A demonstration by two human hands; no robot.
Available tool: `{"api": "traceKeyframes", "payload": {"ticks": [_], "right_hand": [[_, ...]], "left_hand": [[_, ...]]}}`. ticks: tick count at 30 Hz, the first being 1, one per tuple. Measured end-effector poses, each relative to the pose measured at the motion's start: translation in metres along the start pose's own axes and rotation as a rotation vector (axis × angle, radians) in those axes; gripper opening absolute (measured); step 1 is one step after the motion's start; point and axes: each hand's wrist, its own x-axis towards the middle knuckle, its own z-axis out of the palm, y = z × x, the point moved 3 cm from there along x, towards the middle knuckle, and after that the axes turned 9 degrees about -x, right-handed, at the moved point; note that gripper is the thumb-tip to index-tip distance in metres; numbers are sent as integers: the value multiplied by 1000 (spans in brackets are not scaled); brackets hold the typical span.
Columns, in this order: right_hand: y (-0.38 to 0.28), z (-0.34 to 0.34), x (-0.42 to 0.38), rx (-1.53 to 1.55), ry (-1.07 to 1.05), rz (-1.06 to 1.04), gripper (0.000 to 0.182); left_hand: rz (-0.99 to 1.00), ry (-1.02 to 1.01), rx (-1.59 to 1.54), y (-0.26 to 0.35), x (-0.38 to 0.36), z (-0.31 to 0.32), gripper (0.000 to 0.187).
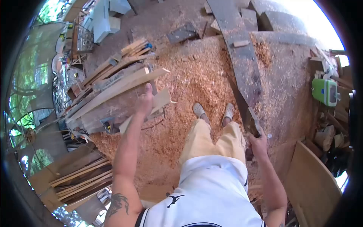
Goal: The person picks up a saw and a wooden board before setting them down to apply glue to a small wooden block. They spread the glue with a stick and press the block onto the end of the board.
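My right hand (258, 144) is closed around the handle of a handsaw (240, 99). The saw's dark tapering blade points forward, past the right side of my legs. At the left, my left hand (145, 101) is on a pale wooden board (162, 99), thumb up and fingers mostly hidden, apparently wrapped round it. That board runs under my wrist and shows again on the other side of my forearm. Just beyond lies a longer pale plank (117, 90), resting on a weathered wooden bench (102, 109).
Wood shavings (189, 72) cover the ground round my feet. A long dark beam (242, 56) lies ahead to the right. More timber (134, 47) is stacked beyond the bench, and strips (85, 176) lie at lower left. A green-and-white box (324, 92) stands right, above a leaning panel (312, 181).
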Motion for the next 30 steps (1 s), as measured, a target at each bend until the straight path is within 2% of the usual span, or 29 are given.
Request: {"api": "traceKeyframes", "payload": {"ticks": [1, 2, 3, 4, 7, 9, 12, 15, 16, 18, 20, 23, 26, 27, 30], "right_hand": [[-4, 6, 9, 43, 12, 59, 43], [-11, 19, 18, 100, 45, 28, 38], [-47, 28, -9, 181, -46, -52, 37], [-63, 37, -16, 243, -56, -79, 39], [-103, 51, -50, 311, -74, -142, 43], [-117, 65, -59, 362, -124, -295, 48], [-133, 76, -79, 337, -232, -362, 56], [-147, 83, -99, 272, -252, -414, 64], [-145, 87, -97, 253, -246, -466, 72], [-146, 93, -102, 212, -214, -519, 74], [-146, 98, -104, 236, -227, -548, 76], [-153, 96, -112, 119, -197, -450, 75], [-149, 95, -111, 171, -200, -514, 60], [-149, 95, -113, 170, -203, -525, 60], [-153, 95, -119, 169, -201, -560, 59]], "left_hand": [[2, 27, -4, 9, 1, 13, 104], [5, 51, -8, 15, 5, 22, 107], [84, 111, -120, 19, -47, -8, 107], [148, 79, -239, -3, -24, 7, 107], [164, -103, -399, 7, -44, 53, 106], [102, -238, -428, 40, -91, 59, 105], [45, -286, -422, 64, -131, 72, 100], [122, -336, -465, 68, -145, 87, 99], [121, -316, -455, 72, -153, 89, 99], [114, -275, -436, 81, -171, 91, 98], [177, -260, -477, 74, -158, 100, 98], [205, -222, -437, 68, -152, 105, 97], [262, -200, -410, 68, -161, 109, 96], [290, -199, -410, 68, -165, 111, 95], [211, -228, -445, 67, -170, 118, 100]]}}
